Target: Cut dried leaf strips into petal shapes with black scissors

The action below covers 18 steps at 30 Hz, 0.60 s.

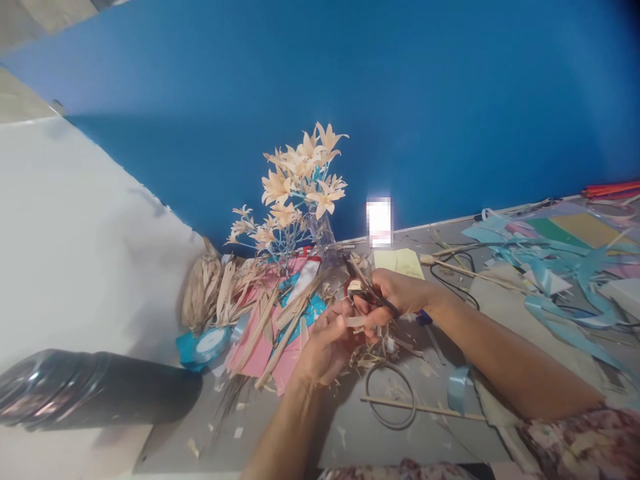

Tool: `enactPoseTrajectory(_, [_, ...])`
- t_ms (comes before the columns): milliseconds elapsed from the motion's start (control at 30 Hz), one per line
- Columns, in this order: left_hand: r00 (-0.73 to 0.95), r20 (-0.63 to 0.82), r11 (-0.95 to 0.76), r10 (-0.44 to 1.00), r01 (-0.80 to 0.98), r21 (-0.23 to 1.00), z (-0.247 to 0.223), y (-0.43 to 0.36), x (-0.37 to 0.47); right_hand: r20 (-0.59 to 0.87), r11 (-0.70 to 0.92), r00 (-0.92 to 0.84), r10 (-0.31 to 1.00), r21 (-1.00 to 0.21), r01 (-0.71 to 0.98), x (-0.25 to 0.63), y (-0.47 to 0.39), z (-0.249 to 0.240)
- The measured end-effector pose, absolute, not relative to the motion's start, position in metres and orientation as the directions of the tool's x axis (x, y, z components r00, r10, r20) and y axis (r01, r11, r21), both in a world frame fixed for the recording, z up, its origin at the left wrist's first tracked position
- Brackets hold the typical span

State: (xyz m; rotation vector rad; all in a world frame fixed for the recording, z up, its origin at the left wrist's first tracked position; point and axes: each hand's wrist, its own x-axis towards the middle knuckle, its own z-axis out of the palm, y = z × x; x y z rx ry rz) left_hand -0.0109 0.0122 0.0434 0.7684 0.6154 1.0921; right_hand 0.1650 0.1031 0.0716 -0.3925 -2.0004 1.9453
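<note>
The pale strip [356,321] is held above the counter [425,443] in the narrow space between the two hands, its long axis running roughly crosswise, from the left thumb towards the right fingertips. It lies just right of the left thumb and just below and left of the right palm; both hands are close to it, the left covering its near end. The left hand [325,343] has its grip closed on the strip, thumb on top and fingers curled beneath. The right hand [395,293] has its grip wrapped about a dark tool [384,305], which looks like scissors, while its fingertips reach down to the strip's other end; whether they pinch it or only touch it, I cannot make out, nor how far the tool's blades are spread. The left forearm rises from the bottom edge, leaning right, with the hand turned inward. The right forearm slants in from the lower right, its hand a little farther out and its fingers bent down and left. A ring [367,388] lies below the hands, across a thin stick [435,408].
</note>
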Motion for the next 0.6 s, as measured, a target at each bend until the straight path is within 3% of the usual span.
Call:
enactPoseTrajectory(167, [0.224, -0.062, 0.16, 0.973, -0.451, 0.878, 0.043, 0.018, -0.01, 0.056, 0.119, -0.868, 0.493, -0.993, 0.003, 0.164, 0.106, 0.069])
enactPoseTrajectory(400, [0.318, -0.07, 0.235, 0.945, -0.518, 0.822, 0.041, 0.021, -0.009, 0.054, -0.032, -0.878, 0.476, -0.996, -0.079, 0.164, 0.102, 0.073])
enactPoseTrajectory(600, [0.218, -0.117, 0.22, 0.969, -0.547, 0.808, 0.037, 0.025, -0.007, 0.049, -0.091, -0.851, 0.523, -0.99, -0.112, 0.16, 0.106, 0.063])
